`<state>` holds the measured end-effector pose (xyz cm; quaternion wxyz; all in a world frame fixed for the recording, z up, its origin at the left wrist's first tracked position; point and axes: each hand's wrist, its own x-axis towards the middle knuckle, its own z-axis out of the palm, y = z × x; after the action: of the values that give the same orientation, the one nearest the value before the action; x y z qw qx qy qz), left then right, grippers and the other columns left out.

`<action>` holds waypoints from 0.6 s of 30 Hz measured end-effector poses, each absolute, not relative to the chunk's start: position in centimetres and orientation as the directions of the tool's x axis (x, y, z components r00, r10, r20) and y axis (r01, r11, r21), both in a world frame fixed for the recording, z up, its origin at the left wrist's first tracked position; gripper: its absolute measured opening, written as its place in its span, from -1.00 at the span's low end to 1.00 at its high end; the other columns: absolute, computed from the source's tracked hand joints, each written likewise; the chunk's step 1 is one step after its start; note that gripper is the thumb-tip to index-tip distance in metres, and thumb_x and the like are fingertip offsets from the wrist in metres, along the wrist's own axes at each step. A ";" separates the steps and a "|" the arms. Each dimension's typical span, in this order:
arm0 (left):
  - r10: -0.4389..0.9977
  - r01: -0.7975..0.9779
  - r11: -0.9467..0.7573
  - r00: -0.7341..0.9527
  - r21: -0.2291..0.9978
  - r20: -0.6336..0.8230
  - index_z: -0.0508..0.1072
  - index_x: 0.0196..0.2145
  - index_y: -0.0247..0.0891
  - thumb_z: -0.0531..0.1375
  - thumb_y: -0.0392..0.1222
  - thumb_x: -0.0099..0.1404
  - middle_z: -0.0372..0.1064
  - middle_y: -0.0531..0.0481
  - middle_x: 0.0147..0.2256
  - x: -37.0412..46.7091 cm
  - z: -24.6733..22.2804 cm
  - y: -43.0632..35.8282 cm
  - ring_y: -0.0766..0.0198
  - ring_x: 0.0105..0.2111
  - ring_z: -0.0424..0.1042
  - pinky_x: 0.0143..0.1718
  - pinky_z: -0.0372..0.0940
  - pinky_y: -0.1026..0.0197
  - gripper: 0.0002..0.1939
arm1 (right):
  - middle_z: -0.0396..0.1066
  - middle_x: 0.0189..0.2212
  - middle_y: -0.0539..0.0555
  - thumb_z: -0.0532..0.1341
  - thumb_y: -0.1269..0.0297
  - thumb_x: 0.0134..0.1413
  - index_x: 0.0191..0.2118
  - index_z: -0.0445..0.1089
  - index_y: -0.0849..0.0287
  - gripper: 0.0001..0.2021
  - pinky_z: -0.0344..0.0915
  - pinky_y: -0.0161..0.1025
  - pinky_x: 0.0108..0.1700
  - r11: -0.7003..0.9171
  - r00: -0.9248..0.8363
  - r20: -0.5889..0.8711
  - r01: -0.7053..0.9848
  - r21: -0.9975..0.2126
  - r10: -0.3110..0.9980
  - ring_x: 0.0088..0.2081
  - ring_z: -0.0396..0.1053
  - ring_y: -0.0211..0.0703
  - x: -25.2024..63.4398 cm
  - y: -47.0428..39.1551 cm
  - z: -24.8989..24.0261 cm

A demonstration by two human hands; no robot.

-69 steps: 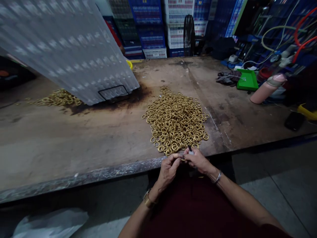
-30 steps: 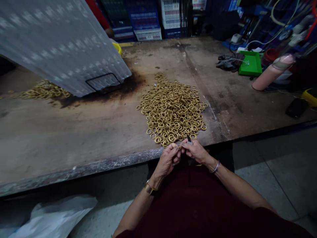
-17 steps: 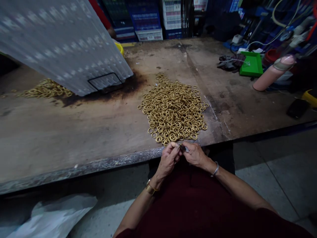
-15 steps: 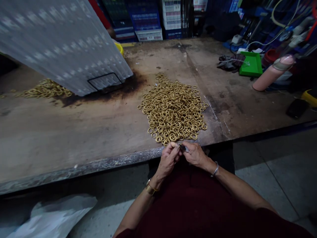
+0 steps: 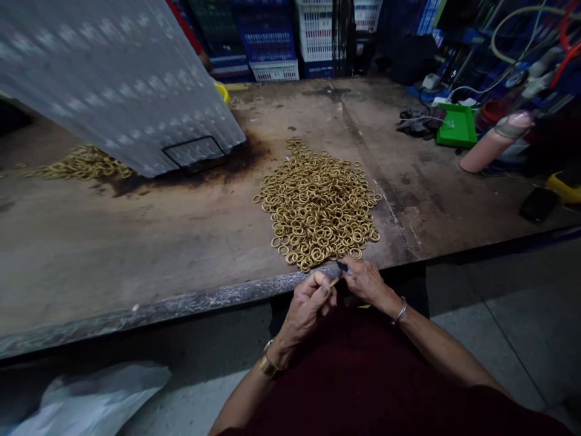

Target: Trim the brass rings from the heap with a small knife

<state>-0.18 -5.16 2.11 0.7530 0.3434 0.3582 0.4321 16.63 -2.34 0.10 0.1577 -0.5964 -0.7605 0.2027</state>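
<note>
My left hand (image 5: 310,301) pinches a brass-coloured ring (image 5: 334,282) between thumb and fingers, just in front of the table's edge. To its right, my right hand (image 5: 365,281) is closed around a small tool with a dark, flat blade (image 5: 342,266), perhaps a knife; most of its handle is hidden in the fingers. The blade is a short way above the ring and apart from it. Directly beyond both hands lies a wide heap of brass-coloured rings (image 5: 320,209), loosely piled on the wooden table (image 5: 181,242).
Tall grey corrugated panels (image 5: 136,79) stand on the table's left, beside a second ring pile (image 5: 86,162). At the right are a green tray (image 5: 457,126), a pink cylinder (image 5: 494,144) and a black object (image 5: 538,204). Stacked crates (image 5: 275,69) line the back.
My hands have drawn apart: the right hand with the tool moved slightly right, and the left hand moved slightly down. The ring in my left hand now shows more clearly.
</note>
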 end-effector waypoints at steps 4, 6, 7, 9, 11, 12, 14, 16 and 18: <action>0.876 -0.569 0.477 0.375 0.670 -0.304 0.19 -0.48 -0.27 0.27 -0.06 0.10 0.39 -0.01 -0.40 0.0 2.3 -4.0 0.48 -0.64 0.18 -0.70 0.00 0.42 -0.67 | 0.45 -0.33 0.07 0.09 0.36 0.09 -0.22 0.36 0.15 -0.85 0.10 -0.33 -0.32 0.206 -0.174 0.111 0.869 -0.450 0.978 -0.32 0.35 -0.19 15.7 -0.2 1.0; 0.881 -0.610 0.471 0.354 0.637 -0.313 0.19 -0.48 -0.27 0.27 -0.10 0.08 0.40 -0.04 -0.40 -0.1 2.0 -3.6 0.45 -0.62 0.22 -0.71 0.03 0.41 -0.70 | 0.44 -0.25 0.09 0.08 0.30 0.14 -0.18 0.35 0.14 -0.84 0.12 -0.32 -0.28 0.221 -0.173 0.148 0.878 -0.424 0.974 -0.25 0.36 -0.17 14.8 1.0 1.4; 0.886 -0.624 0.463 0.344 0.629 -0.311 0.21 -0.47 -0.27 0.27 -0.12 0.08 0.40 -0.03 -0.41 -0.3 1.8 -3.4 0.44 -0.63 0.23 -0.71 0.05 0.41 -0.72 | 0.43 -0.22 0.10 0.08 0.27 0.17 -0.16 0.34 0.14 -0.82 0.12 -0.32 -0.27 0.225 -0.180 0.148 0.885 -0.408 0.973 -0.22 0.36 -0.16 14.3 1.5 1.5; 0.887 -0.643 0.461 0.342 0.611 -0.310 0.26 -0.41 -0.28 0.25 -0.15 0.07 0.39 -0.01 -0.44 -0.7 1.5 -3.3 0.42 -0.62 0.24 -0.69 0.08 0.40 -0.77 | 0.40 -0.17 0.12 0.07 0.21 0.19 -0.11 0.32 0.13 -0.79 0.13 -0.31 -0.27 0.225 -0.196 0.115 0.903 -0.366 0.974 -0.20 0.35 -0.15 13.5 2.2 1.6; 0.872 -0.659 0.489 0.360 0.572 -0.332 0.32 -0.32 -0.28 0.26 -0.17 0.05 0.36 0.02 -0.46 -1.2 1.4 -3.3 0.41 -0.61 0.25 -0.67 0.11 0.39 -0.75 | 0.38 -0.15 0.11 0.08 0.17 0.19 -0.08 0.30 0.10 -0.77 0.13 -0.30 -0.28 0.211 -0.203 0.058 0.925 -0.317 0.977 -0.22 0.35 -0.15 12.8 2.4 1.6; 0.861 -0.669 0.508 0.368 0.543 -0.351 0.34 -0.29 -0.28 0.27 -0.17 0.03 0.35 0.02 -0.47 -1.4 1.3 -3.3 0.41 -0.59 0.26 -0.65 0.12 0.40 -0.72 | 0.37 -0.15 0.09 0.08 0.17 0.19 -0.09 0.31 0.08 -0.78 0.12 -0.30 -0.28 0.200 -0.200 0.031 0.935 -0.294 0.979 -0.23 0.35 -0.15 12.6 2.4 1.5; 0.840 -0.694 0.536 0.379 0.481 -0.389 0.38 -0.33 -0.31 0.30 -0.14 0.00 0.32 0.02 -0.47 -1.6 1.1 -3.1 0.41 -0.55 0.27 -0.62 0.14 0.40 -0.71 | 0.36 -0.17 0.07 0.07 0.20 0.19 -0.13 0.33 0.07 -0.81 0.11 -0.30 -0.30 0.180 -0.188 -0.005 0.947 -0.265 0.982 -0.26 0.35 -0.17 12.4 2.4 1.5; 0.831 -0.723 0.539 0.372 0.433 -0.413 0.37 -0.46 -0.34 0.31 -0.10 -0.01 0.30 0.01 -0.47 -1.7 0.8 -2.9 0.41 -0.53 0.27 -0.62 0.13 0.41 -0.73 | 0.36 -0.18 0.07 0.07 0.26 0.18 -0.16 0.35 0.08 -0.84 0.11 -0.30 -0.31 0.178 -0.188 -0.013 0.948 -0.264 0.982 -0.28 0.35 -0.18 12.4 2.4 1.5; 0.833 -0.736 0.529 0.355 0.422 -0.425 0.31 -0.57 -0.34 0.33 -0.08 -0.02 0.29 0.01 -0.48 -1.6 0.5 -2.6 0.41 -0.51 0.28 -0.63 0.10 0.42 -0.69 | 0.36 -0.20 0.07 0.09 0.34 0.13 -0.18 0.36 0.09 -0.84 0.10 -0.30 -0.34 0.203 -0.210 0.006 0.937 -0.285 0.978 -0.30 0.35 -0.19 12.8 2.5 1.5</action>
<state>-1.59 -2.59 0.45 0.8192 0.0791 0.3055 0.4789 12.76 2.48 1.47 0.0926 -0.6217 -0.7700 0.1101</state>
